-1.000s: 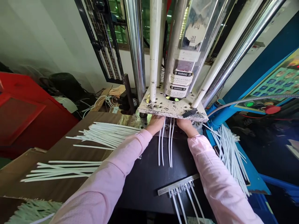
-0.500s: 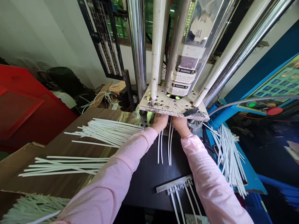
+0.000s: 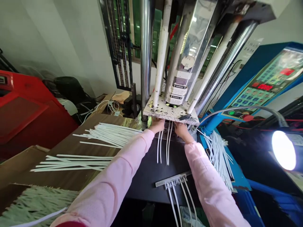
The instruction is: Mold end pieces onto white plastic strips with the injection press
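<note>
Both my hands reach beneath the worn white plate (image 3: 170, 111) of an upright press. My left hand (image 3: 157, 125) is at the plate's left underside, its fingers curled; what they grip is hidden. My right hand (image 3: 181, 130) is under the right side, its visible fingers bent inward on something I cannot make out. Between the hands, several thin white cables (image 3: 168, 148) run out from under the plate onto the black table (image 3: 142, 186). Nearer me lies a pale bar mould (image 3: 172, 179) with several white cables hanging from it over the table edge.
Bundles of white cut cables (image 3: 113, 134) lie on the brown board at left, and another pile (image 3: 219, 154) rests on the blue stand at right. A control panel (image 3: 262, 88) and a lit lamp (image 3: 283, 150) stand to the right. Steel columns (image 3: 146, 56) rise behind the plate.
The camera view has shifted right and tilted up, bringing the lamp and the panel's display into view. More of my right hand's fingers show; both hands stay beneath the plate.
</note>
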`<state>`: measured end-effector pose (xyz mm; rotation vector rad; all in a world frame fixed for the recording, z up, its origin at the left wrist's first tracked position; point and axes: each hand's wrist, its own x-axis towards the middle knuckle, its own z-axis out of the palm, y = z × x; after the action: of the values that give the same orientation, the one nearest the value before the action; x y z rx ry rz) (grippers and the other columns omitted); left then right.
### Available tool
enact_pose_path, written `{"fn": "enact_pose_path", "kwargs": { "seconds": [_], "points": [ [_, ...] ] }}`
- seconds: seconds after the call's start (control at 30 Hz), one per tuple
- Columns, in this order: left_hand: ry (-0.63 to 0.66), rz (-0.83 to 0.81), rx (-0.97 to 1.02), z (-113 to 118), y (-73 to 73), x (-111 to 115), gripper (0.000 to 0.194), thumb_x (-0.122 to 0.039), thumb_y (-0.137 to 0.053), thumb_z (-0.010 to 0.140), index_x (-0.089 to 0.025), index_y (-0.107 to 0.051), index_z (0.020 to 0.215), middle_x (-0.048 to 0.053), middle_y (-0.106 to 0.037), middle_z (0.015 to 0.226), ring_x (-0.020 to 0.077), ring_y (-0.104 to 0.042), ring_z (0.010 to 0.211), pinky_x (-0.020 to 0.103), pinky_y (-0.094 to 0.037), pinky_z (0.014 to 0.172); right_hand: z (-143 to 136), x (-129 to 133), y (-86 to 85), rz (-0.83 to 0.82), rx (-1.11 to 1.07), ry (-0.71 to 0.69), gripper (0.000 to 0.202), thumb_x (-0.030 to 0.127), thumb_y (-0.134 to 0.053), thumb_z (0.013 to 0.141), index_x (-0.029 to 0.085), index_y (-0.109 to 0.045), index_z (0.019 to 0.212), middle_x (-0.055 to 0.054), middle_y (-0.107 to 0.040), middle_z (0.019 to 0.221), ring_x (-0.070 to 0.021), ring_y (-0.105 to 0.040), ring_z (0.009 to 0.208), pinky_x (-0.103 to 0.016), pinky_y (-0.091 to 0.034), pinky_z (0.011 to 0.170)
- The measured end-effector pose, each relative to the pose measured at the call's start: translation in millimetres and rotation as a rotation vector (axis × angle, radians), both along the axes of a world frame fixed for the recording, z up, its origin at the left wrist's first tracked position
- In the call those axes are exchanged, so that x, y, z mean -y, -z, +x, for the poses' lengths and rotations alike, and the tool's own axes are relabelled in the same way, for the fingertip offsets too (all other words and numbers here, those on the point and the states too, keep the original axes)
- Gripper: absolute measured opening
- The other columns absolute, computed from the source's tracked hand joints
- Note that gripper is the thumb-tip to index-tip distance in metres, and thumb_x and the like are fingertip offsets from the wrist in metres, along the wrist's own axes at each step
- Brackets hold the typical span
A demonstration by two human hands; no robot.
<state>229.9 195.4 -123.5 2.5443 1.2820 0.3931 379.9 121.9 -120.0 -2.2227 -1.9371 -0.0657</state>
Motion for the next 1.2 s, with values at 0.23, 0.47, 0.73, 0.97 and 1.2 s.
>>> {"fn": "enact_pose_path", "kwargs": {
  "seconds": [0.23, 0.47, 0.73, 0.97, 1.2],
  "points": [
    [-0.067, 0.067, 0.09, -99.3, 15.2, 100.4, 0.057, -0.031, -0.045, 0.1, -0.021, -0.034, 0.155, 0.015, -0.036, 0.16, 0.0321, -0.025, 0.152, 0.061, -0.013, 0.123, 36.5, 174.7, 5.5, 0.111, -0.177, -0.251, 0.058, 0.035, -0.049, 0.097, 0.026, -0.04, 0.154, -0.01, -0.037, 0.16, -0.0282, -0.034, 0.148, -0.05, -0.034, 0.119],
    [-0.052, 0.195, -0.094, -233.2, 57.8, 227.9, 0.106, -0.055, -0.079, 0.075, -0.024, -0.023, 0.16, 0.021, -0.026, 0.163, 0.0418, -0.02, 0.152, 0.069, -0.008, 0.119, 33.6, 355.2, 63.7, -0.049, -0.065, -0.008, 0.079, 0.041, -0.063, 0.086, 0.036, -0.031, 0.157, -0.009, -0.026, 0.165, -0.0389, -0.022, 0.151, -0.06, -0.036, 0.112],
    [-0.192, 0.116, -0.178, -223.2, 62.4, 248.4, 0.105, -0.007, -0.072, 0.072, -0.032, -0.021, 0.16, 0.011, -0.009, 0.168, 0.0365, -0.01, 0.155, 0.065, 0.002, 0.122, -38.1, 336.1, 96.1, 0.062, 0.144, 0.342, 0.074, 0.027, -0.061, 0.082, 0.028, -0.041, 0.152, -0.014, -0.032, 0.161, -0.0356, -0.026, 0.149, -0.056, -0.024, 0.115],
    [-0.196, 0.112, -0.136, -226.2, 67.3, 249.1, 0.107, -0.005, -0.066, 0.071, -0.037, -0.015, 0.16, 0.005, -0.005, 0.168, 0.033, -0.007, 0.156, 0.063, 0.0, 0.124, -42.7, 336.9, 92.0, 0.088, 0.152, 0.385, 0.077, 0.026, -0.061, 0.079, 0.028, -0.04, 0.153, -0.013, -0.031, 0.161, -0.0377, -0.028, 0.146, -0.056, -0.025, 0.113],
    [-0.222, 0.134, -0.153, -222.6, 72.7, 248.1, 0.106, -0.003, -0.06, 0.076, -0.042, -0.007, 0.159, 0.002, -0.004, 0.168, 0.0311, -0.008, 0.155, 0.062, -0.003, 0.124, -46.8, 332.0, 98.7, 0.14, 0.118, 0.422, 0.075, 0.029, -0.063, 0.081, 0.03, -0.041, 0.153, -0.014, -0.032, 0.16, -0.0404, -0.03, 0.144, -0.06, -0.025, 0.113]
  ]
}}
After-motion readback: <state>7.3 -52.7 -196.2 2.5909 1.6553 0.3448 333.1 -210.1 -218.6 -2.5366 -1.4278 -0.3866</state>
